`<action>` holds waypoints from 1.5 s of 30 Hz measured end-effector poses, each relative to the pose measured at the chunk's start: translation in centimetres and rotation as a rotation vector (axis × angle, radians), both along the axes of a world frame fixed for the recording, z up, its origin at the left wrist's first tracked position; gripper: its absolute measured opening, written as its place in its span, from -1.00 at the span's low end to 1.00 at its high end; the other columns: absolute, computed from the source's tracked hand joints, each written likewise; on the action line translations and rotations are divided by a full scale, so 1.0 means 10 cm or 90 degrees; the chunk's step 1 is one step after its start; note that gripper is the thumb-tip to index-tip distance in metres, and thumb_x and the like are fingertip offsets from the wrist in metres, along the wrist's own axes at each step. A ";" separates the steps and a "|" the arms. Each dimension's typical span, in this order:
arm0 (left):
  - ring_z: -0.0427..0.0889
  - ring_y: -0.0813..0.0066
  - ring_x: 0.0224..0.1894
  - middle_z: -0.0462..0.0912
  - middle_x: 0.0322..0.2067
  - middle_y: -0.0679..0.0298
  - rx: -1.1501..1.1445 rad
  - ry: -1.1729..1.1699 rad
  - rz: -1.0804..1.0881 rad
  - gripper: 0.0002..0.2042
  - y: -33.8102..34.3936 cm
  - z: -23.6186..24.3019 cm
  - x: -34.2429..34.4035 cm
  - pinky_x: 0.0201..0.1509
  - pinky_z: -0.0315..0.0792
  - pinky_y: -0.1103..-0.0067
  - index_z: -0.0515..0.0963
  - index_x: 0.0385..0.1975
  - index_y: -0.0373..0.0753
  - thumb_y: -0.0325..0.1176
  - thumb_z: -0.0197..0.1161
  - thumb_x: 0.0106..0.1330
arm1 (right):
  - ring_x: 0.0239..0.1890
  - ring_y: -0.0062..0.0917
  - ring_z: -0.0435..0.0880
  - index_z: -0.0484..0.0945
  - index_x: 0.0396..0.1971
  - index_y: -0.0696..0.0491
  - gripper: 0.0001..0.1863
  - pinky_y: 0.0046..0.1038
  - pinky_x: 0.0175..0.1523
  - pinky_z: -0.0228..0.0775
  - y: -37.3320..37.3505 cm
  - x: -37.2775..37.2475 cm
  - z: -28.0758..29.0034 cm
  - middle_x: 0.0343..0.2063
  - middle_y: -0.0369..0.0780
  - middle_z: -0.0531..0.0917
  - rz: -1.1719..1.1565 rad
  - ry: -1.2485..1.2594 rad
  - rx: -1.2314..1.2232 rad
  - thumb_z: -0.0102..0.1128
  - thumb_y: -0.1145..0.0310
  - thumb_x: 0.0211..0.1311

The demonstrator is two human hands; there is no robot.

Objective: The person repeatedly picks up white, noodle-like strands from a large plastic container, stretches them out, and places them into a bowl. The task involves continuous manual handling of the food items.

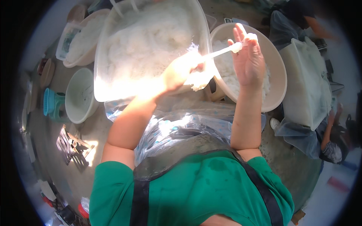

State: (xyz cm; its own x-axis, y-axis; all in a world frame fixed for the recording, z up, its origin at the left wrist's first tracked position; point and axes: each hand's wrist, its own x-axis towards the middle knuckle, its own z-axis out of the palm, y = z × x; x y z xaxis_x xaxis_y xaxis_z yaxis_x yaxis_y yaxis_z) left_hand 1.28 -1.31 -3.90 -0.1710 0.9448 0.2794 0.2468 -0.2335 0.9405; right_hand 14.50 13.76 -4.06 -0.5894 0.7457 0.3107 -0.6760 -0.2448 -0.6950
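Between my two hands stretches a white strand (218,52), pulled taut and thicker toward its right end. My left hand (182,72) is closed around its left end, over the near right corner of a large white tub (98,71); strong glare washes out its fingers. A white stringy clump (199,80) hangs below this hand. My right hand (249,67) is raised over a round cream basin (279,81). Its thumb and index finger pinch the strand's right end, while other fingers point upward. White fluffy material (151,41) fills the tub, and similar material lies in the basin.
Left of the tub stand a pale green bucket (79,96), a teal stool (56,103) and a small wooden folding stool (71,147). Another white-filled tub (307,86) is at the right, with other people beyond it. Clear plastic sheeting (169,124) covers my lap.
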 end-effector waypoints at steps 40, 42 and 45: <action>0.55 0.37 -0.41 0.52 -0.49 0.16 0.120 0.050 0.288 -0.88 -0.19 -0.42 0.00 -0.31 0.45 0.51 0.47 -0.47 -0.32 -0.43 0.24 0.14 | -0.08 -0.32 0.56 0.67 -0.49 0.05 -0.83 -0.40 0.04 0.32 -0.58 -0.39 0.19 -0.37 -0.23 0.69 -0.228 -0.429 0.587 0.16 0.29 0.07; 0.53 0.38 -0.31 0.52 -0.45 0.16 -0.074 0.179 0.192 -0.88 -0.14 -0.27 0.08 -0.22 0.45 0.48 0.46 -0.37 -0.31 -0.40 0.17 0.20 | -0.05 -0.31 0.55 0.67 -0.45 0.03 -0.83 -0.39 0.08 0.29 -0.56 -0.39 0.23 -0.36 -0.24 0.69 -0.219 -0.420 0.709 0.17 0.28 0.07; 0.47 0.37 -0.30 0.50 -0.38 0.23 0.169 0.109 0.182 -0.81 0.05 -0.31 0.09 -0.24 0.40 0.43 0.42 -0.27 -0.32 -0.30 0.04 0.33 | 0.06 -0.29 0.47 0.67 -0.39 0.08 -0.80 -0.32 0.19 0.19 -0.57 -0.39 0.22 -0.23 -0.20 0.66 -0.109 -0.360 0.585 0.13 0.30 0.13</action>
State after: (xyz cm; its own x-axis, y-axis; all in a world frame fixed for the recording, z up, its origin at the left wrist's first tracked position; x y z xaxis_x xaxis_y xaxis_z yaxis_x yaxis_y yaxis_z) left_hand 2.13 -0.83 -7.01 -0.3455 0.7576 0.5538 0.4835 -0.3621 0.7969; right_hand 10.59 8.02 -1.86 -0.7327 0.4528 0.5080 -0.1776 0.5934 -0.7851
